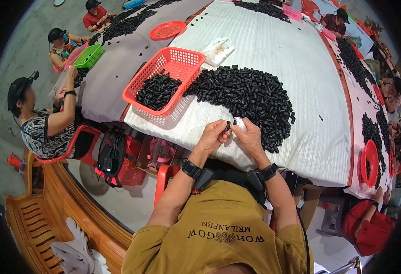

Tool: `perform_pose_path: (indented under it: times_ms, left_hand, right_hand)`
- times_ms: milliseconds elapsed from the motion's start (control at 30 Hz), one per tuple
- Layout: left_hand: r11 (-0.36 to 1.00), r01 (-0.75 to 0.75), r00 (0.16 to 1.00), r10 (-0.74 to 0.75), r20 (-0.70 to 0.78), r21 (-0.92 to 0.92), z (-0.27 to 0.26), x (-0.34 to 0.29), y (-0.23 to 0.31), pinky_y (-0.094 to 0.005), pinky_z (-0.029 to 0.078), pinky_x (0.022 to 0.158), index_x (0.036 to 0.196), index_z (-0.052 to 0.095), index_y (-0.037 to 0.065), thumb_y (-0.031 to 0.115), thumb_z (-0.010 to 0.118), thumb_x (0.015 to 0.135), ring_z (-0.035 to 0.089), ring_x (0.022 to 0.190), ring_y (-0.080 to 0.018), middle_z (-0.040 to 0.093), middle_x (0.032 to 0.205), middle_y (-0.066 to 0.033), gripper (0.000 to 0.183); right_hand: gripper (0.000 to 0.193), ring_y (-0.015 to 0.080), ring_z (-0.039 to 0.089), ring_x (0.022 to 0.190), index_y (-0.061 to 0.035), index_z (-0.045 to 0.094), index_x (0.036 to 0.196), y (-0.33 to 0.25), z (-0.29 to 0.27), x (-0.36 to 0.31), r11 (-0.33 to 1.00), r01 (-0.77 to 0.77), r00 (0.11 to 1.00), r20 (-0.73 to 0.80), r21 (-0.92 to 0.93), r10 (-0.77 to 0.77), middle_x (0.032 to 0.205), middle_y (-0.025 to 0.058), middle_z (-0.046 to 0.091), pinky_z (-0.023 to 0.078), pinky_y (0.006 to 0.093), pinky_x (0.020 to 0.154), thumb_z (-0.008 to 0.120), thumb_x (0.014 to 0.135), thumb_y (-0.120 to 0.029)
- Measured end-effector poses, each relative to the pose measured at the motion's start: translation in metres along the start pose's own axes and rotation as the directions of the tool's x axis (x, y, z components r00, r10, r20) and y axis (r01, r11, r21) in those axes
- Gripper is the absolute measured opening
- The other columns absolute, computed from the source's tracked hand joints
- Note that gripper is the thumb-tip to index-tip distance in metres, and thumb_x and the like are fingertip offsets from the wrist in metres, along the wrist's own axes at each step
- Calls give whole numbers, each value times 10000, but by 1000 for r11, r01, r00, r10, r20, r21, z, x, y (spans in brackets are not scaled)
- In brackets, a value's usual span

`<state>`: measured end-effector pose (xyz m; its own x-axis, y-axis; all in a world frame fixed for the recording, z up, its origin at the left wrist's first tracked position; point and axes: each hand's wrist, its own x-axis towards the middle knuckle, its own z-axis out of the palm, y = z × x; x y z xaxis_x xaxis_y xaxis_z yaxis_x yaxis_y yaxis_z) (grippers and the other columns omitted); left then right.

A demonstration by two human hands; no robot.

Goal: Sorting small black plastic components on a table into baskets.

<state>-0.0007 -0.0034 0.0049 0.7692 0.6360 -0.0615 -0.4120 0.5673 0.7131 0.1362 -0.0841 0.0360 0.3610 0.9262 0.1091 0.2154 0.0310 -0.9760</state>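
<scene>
Worktop (pixel 282 59) is carrying everything, covered in white ribbed cloth and curving away under the fisheye. Big pile of small black plastic parts (pixel 246 98) is spreading across its near half, reaching right up to both hands. Red mesh basket (pixel 164 80) is sitting left of the pile, tilted slightly, partly filled with the same black parts, its right edge touching the pile. Flat red tray (pixel 167 30) is lying farther back on the left; a white folded packet (pixel 218 49) is lying behind the basket. Left hand (pixel 213 136) is pinching one small black part (pixel 228 125) between thumb and fingertips, closed on it. Right hand (pixel 249 137) is meeting it from the right, fingers closed around a small whitish piece (pixel 239 122) held just beside the black part. Both hands are hovering over the worktop's near edge, at the pile's lower rim.
</scene>
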Motion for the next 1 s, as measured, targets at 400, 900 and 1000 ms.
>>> perform_pose_path:
  times_ms: [400,900,1000]
  left_hand:
    - [996,56,998,-56,4,74,4,0,4,-174,376,494,824,536,54,231,526,905,456,535,-52,545,668,5,195]
    - [996,68,997,-65,47,-55,-2,1,3,-181,347,483,840,555,14,270,534,894,408,548,-71,537,715,-39,263]
    - [996,57,997,-54,59,-61,-3,1,3,-184,353,486,838,550,14,269,533,895,409,546,-71,535,716,-40,261]
  right_hand:
    - [243,71,499,597,-13,568,770,-1,-1,0,998,16,1000,7,-58,-15,652,44,587,422,250,538,680,763,-228]
    - [309,147,474,487,-5,511,712,12,-4,5,992,84,995,62,-90,-78,536,91,491,385,302,473,516,865,-274]
    - [325,218,477,474,-2,522,712,9,-2,6,948,184,982,78,-259,-169,552,150,482,386,331,477,524,860,-291]
